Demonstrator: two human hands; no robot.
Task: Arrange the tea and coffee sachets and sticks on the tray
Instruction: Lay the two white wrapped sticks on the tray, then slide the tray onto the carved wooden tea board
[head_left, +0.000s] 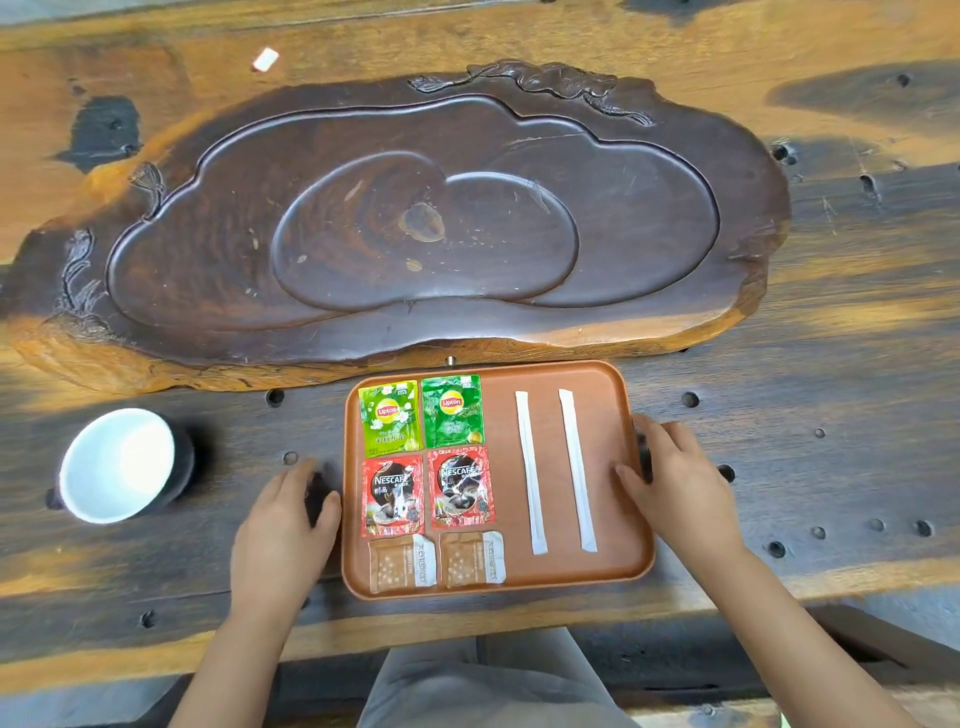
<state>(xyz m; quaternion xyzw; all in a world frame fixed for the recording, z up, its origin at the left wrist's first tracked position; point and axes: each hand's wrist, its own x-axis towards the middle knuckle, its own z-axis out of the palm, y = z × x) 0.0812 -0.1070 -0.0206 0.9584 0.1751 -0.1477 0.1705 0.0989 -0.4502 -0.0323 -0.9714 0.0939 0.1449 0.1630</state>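
A brown rectangular tray (504, 467) lies on the wooden table in front of me. On its left half, in rows of two, are two green Lipton tea sachets (388, 418) (452, 410), two red Nescafe sachets (392, 493) (461, 486) and two brown sachets (401, 564) (471, 560). Two white sticks (531, 473) (576, 470) lie side by side on the right half. My left hand (283, 525) rests on the table beside the tray's left rim, fingers apart, thumb close to the rim. My right hand (680, 478) is on the right rim, thumb inside, fingers outside.
A large dark carved wooden tea board (415, 223) fills the table behind the tray. A white-lined dark cup (122, 465) stands to the left of my left hand. A small white scrap (266, 58) lies at the far back. The table's front edge runs just below the tray.
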